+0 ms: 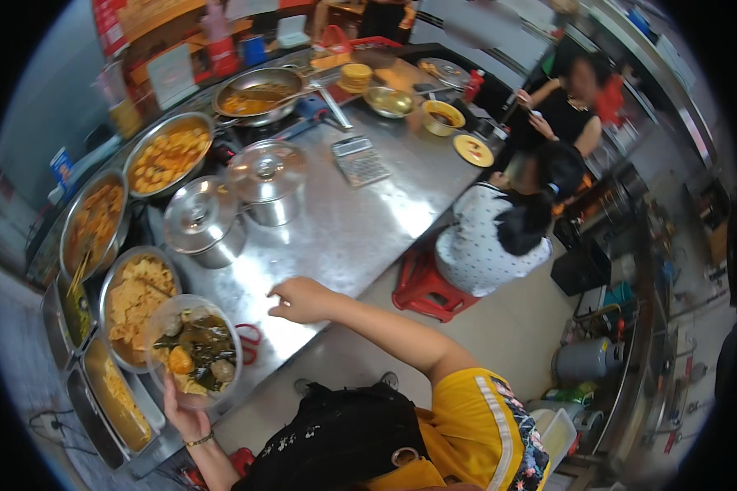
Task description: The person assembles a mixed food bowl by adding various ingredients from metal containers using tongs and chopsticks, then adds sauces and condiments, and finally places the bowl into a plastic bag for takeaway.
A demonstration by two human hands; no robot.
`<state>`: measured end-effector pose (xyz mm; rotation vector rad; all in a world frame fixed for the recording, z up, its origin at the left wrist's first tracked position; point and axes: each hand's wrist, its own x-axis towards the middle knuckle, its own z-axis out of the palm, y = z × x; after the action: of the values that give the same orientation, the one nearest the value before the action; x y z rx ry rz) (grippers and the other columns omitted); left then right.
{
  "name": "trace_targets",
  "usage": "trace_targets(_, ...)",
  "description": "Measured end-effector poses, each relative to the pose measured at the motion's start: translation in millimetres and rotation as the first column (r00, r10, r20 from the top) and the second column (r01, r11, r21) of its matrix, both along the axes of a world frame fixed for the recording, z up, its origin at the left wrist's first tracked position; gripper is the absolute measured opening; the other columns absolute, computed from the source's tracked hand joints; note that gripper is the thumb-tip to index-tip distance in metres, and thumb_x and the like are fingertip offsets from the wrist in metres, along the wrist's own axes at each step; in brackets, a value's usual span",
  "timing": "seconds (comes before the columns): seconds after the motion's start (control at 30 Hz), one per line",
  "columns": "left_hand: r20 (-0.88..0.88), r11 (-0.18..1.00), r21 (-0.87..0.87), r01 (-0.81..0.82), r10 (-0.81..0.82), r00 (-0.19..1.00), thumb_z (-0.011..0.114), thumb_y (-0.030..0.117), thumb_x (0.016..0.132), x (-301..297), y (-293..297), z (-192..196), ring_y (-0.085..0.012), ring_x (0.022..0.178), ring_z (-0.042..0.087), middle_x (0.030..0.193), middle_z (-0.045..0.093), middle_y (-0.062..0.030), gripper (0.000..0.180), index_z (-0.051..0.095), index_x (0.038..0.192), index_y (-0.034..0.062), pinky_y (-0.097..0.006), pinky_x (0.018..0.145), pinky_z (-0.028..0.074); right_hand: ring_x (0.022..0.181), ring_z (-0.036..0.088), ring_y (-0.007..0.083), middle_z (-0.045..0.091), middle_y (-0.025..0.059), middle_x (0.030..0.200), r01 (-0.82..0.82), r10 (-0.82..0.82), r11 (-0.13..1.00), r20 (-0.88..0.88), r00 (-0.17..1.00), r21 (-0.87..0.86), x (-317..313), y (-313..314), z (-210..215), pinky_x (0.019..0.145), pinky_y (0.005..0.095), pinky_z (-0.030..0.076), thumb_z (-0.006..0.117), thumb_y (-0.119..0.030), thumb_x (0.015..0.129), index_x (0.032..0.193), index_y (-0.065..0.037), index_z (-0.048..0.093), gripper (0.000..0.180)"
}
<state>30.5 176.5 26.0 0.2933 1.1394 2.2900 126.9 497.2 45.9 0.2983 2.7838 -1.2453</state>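
Note:
My left hand (187, 417) supports a clear round plastic bowl (236, 360) from below at its near side. Dark green leafy strips, round balls, an orange-brown piece and pale yellow food fill the bowl. It overlaps the near edge of an oval pan of yellow-tan sheet-like food (139, 299). Over the steel counter (327, 254), my right hand (299, 300) reaches leftward with nothing visible in it, its fingers loosely bent and the tips apart. Between the bowl and that hand lies a red looped thing (251, 344), perhaps scissor handles.
Lidded steel pots (268, 176) and pans of cooked food (169, 155) line the counter's left and far sides. A calculator (360, 161) lies mid-counter. A person sits on a red stool (434, 286) at the right; another person is behind. A gas cylinder (588, 360) stands farther right.

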Motion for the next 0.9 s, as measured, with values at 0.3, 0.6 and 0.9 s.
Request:
trace_targets(0.3, 0.177, 0.746, -0.134, 0.652, -0.630, 0.756, 0.056, 0.024, 0.081, 183.5, 237.3, -3.4, -0.0253, 0.117, 0.049, 0.127, 0.048, -0.0161, 0.062, 0.036, 0.133, -0.0030, -0.036, 0.098, 0.040, 0.076, 0.064, 0.0173, 0.067, 0.0158, 0.091, 0.612, -0.548, 0.762, 0.293, 0.783, -0.210, 367.0, 64.9, -93.5, 0.068, 0.0304, 0.052, 0.063, -0.024, 0.083, 0.112, 0.001, 0.060, 0.038)
trace_targets(0.6, 0.330, 0.072, 0.021, 0.997, -0.942, 0.062, 0.056, 0.025, 0.086, 395.5, 434.7, -4.2, -0.0244, 0.117, 0.049, 0.128, 0.049, -0.0142, 0.058, 0.037, 0.134, -0.0016, -0.038, 0.098, 0.041, 0.070, 0.062, 0.0171, 0.064, 0.0102, 0.084, 0.891, -0.830, -0.096, 0.530, 0.174, -0.443, 589.9, 72.3, -103.3, 0.061, 0.0288, 0.052, 0.059, -0.023, 0.085, 0.105, 0.002, 0.061, 0.032)
trace_targets(0.9, 0.348, -0.183, -0.031, 0.983, -0.924, -0.161, 0.055, 0.028, 0.088, 534.9, 574.6, -12.5, -0.0227, 0.117, 0.051, 0.129, 0.049, -0.0119, 0.058, 0.035, 0.135, 0.0004, -0.039, 0.093, 0.045, 0.064, 0.063, 0.0198, 0.063, 0.0096, 0.074, 0.625, -0.794, -0.577, 0.539, -0.281, -0.525, 737.5, 158.6, -115.1, 0.056, 0.0315, 0.054, 0.056, -0.016, 0.086, 0.102, 0.002, 0.059, 0.025)
